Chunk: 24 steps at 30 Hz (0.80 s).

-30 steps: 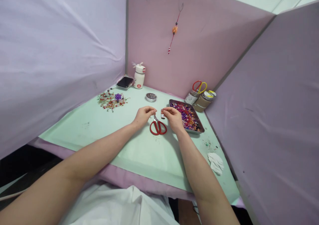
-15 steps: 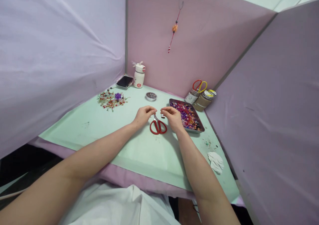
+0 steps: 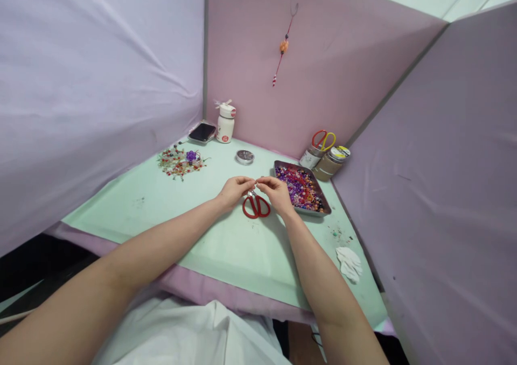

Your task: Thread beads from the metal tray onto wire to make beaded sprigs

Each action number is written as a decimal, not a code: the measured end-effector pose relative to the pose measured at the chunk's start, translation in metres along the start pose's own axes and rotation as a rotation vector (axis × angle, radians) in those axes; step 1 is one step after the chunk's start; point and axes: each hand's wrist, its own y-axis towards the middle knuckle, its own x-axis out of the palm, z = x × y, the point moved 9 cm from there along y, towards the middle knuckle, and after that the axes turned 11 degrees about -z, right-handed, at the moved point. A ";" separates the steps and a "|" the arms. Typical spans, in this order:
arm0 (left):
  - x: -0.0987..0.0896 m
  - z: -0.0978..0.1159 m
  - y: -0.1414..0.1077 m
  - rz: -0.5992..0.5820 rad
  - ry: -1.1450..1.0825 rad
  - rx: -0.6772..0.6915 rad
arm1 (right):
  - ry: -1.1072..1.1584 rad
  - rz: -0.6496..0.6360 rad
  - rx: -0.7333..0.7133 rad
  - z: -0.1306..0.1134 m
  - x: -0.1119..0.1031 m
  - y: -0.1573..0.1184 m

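Note:
My left hand and my right hand meet fingertip to fingertip over the middle of the table. Each has thumb and fingers pinched together, and whatever they pinch is too small to make out. Right below them lies a pair of scissors with red handles; my fingers partly cover its blades. Just right of my right hand is a dark metal tray filled with purple, red and orange beads.
A flat round spool lies beyond my hands. At the left sit a beaded pile, a phone and a white bottle. Two containers stand back right, one holding scissors. A white glove lies front right. A beaded string hangs behind.
My right hand has moved left and my left hand slightly right, so the fingertips now meet. A small dark thing under my right fingers is no longer visible. The scissors have not moved.

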 end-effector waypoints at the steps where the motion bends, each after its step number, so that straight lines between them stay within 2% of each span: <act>1: 0.000 -0.001 0.000 -0.005 -0.040 -0.006 | 0.016 0.004 0.010 0.002 0.000 0.000; 6: -0.001 -0.005 0.003 -0.023 -0.189 -0.020 | 0.085 0.019 0.025 0.009 0.000 -0.001; 11: 0.002 -0.006 0.002 -0.036 -0.219 -0.022 | 0.077 0.089 0.028 0.009 -0.005 -0.002; 18: 0.002 -0.003 -0.002 0.010 -0.038 -0.041 | -0.079 0.118 0.000 -0.002 -0.008 -0.003; 24: 0.001 0.006 -0.005 0.028 0.104 -0.032 | -0.217 0.081 0.006 -0.007 -0.004 -0.004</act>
